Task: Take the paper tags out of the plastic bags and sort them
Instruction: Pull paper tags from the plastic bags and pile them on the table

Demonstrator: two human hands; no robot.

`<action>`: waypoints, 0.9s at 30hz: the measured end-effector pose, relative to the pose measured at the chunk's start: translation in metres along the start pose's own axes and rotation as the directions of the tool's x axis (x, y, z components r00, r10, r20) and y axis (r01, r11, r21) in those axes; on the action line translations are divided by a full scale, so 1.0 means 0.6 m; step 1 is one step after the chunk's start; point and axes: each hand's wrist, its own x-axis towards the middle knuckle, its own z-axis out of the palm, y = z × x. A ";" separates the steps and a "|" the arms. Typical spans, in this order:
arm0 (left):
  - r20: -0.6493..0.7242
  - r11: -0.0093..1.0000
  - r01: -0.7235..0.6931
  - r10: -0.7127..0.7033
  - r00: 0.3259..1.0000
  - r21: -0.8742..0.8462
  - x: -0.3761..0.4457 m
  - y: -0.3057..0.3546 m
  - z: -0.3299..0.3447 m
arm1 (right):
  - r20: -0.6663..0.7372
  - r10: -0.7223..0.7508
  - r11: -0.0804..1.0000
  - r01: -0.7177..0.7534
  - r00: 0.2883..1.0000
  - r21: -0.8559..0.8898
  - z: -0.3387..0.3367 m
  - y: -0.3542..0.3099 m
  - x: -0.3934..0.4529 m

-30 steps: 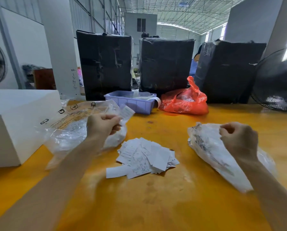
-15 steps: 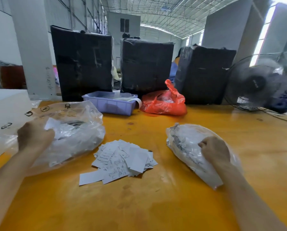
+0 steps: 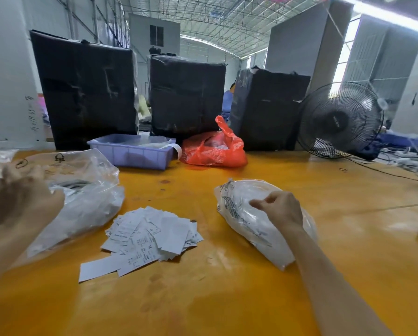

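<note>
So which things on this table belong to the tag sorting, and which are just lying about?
Job: left bag pile, bag under the right hand, left hand, loose paper tags.
Lying about: purple tray, red bag, fan, black bales.

Tag pile on table between left bag and right bag, tray behind.

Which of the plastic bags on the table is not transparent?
The red plastic bag at the back, beside the purple tray. The two clear bags near the hands, left one and right one, show their contents.
</note>
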 end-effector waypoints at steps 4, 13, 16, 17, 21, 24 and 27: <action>-0.046 0.997 -0.075 0.074 0.996 -0.024 -0.030 0.043 -0.025 | 0.027 0.019 0.974 -0.025 0.999 0.227 0.000 0.002 0.004; -0.223 0.768 -0.471 0.415 0.882 -0.434 -0.161 0.174 -0.127 | -0.038 0.052 0.728 -0.012 0.998 0.685 -0.009 -0.064 -0.034; 0.108 0.522 -0.171 0.462 0.880 -0.835 -0.207 0.218 -0.167 | 0.340 -0.067 0.620 -0.228 0.938 0.750 0.001 -0.107 -0.071; 0.273 0.470 0.019 0.478 0.835 -0.882 -0.217 0.229 -0.171 | 0.419 -0.110 0.651 -0.253 0.901 0.716 0.008 -0.118 -0.083; 0.580 0.442 0.384 0.524 0.623 -0.811 -0.227 0.236 -0.159 | 0.538 -0.293 0.746 -0.162 0.790 0.646 0.030 -0.148 -0.127; 0.607 0.467 0.392 0.548 0.575 -0.793 -0.223 0.220 -0.153 | 0.516 -0.390 0.747 -0.066 0.763 0.662 0.038 -0.153 -0.141; 0.598 0.437 0.412 0.520 0.610 -0.800 -0.221 0.213 -0.148 | 0.521 -0.326 0.734 -0.135 0.788 0.665 0.045 -0.153 -0.142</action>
